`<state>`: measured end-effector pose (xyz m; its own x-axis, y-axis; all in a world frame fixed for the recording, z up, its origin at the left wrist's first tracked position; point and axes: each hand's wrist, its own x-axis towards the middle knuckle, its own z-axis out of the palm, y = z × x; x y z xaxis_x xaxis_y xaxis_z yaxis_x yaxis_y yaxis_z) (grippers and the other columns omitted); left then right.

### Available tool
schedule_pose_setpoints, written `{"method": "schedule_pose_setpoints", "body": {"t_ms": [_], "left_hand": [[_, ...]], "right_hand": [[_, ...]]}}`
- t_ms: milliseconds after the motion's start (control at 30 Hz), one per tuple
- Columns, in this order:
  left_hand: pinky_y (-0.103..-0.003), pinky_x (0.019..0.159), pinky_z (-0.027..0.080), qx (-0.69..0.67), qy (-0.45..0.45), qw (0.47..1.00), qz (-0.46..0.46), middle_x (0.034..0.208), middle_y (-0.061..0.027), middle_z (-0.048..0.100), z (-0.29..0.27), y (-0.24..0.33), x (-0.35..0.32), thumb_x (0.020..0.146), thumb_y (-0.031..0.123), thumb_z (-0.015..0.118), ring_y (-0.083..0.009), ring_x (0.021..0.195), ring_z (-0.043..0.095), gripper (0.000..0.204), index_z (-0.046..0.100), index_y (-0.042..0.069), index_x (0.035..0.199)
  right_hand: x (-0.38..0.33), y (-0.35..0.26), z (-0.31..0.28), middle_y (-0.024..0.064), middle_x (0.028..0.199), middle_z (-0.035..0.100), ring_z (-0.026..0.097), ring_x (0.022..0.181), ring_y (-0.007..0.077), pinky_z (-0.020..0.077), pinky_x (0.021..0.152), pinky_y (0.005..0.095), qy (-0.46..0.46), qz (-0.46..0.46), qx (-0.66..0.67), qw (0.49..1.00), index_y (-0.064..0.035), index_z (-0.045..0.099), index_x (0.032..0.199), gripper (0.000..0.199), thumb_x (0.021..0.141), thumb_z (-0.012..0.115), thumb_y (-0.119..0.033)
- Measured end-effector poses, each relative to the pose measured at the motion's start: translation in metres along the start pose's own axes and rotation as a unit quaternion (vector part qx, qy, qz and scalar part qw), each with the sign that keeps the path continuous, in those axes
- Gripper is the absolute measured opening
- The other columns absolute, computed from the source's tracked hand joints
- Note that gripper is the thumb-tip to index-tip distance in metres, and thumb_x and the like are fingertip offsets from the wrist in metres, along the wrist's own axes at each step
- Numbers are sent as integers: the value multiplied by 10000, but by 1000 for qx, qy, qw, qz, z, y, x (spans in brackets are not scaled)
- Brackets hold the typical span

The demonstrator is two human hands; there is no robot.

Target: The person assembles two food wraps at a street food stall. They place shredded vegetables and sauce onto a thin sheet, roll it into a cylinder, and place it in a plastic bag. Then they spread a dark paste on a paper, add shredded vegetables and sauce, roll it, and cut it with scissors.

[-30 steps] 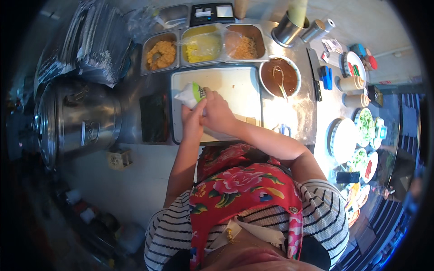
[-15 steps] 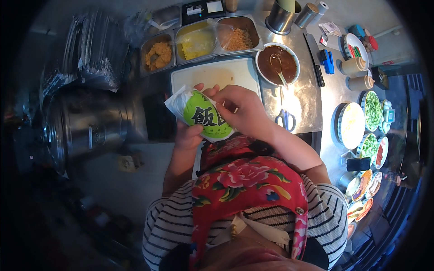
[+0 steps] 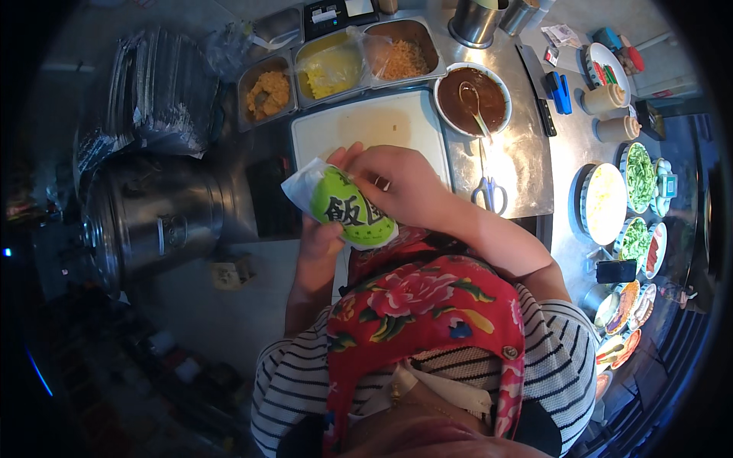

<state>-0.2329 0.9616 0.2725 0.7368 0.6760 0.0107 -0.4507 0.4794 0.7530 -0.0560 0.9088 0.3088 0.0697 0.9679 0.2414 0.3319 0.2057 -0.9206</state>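
Note:
A green and white printed food bag (image 3: 324,191), filled out and rounded, is held in front of my chest, near the front edge of a white cutting board (image 3: 420,126). My left hand (image 3: 324,237) supports it from the left and below, thumb on its front. Bent over its upper right side, my right hand (image 3: 397,179) has its fingers closed on the bag's edge. What the bag contains is hidden. A bowl of brown sauce (image 3: 489,91) with a spoon in it stands right of the board.
Steel pans (image 3: 328,69) of toppings line the back. Scissors (image 3: 489,195), a knife (image 3: 538,91) and a blue stapler-like tool (image 3: 560,93) lie to the right. Farther right are squeeze bottles (image 3: 603,99) and several bowls (image 3: 603,204). A large steel pot (image 3: 160,206) stands left.
The bag's loose upper left part looks flatter and smoother now, and the bag has turned slightly. Both hands keep hold of it. The whole view has shifted a little.

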Motion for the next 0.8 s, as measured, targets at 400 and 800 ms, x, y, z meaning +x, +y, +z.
{"method": "schedule_pose_setpoints", "body": {"t_ms": [400,800], "left_hand": [[-559,1134,359,-88,17,991,-104,1625,-146,185,28,10,-14,597,354,908,-325,1463,310,1312,86,106,1588],[-408,1136,369,-2,124,990,-71,1495,-157,426,-30,-40,-28,820,38,617,-267,1364,443,718,338,2,1481]], "right_hand": [[15,-5,-27,139,856,668,617,670,246,529,659,358,-191,72,223,953,7,670,955,169,843,734,-103],[-14,68,39,143,788,676,642,698,212,502,688,323,-41,190,90,977,13,676,911,100,881,640,-75]]}}
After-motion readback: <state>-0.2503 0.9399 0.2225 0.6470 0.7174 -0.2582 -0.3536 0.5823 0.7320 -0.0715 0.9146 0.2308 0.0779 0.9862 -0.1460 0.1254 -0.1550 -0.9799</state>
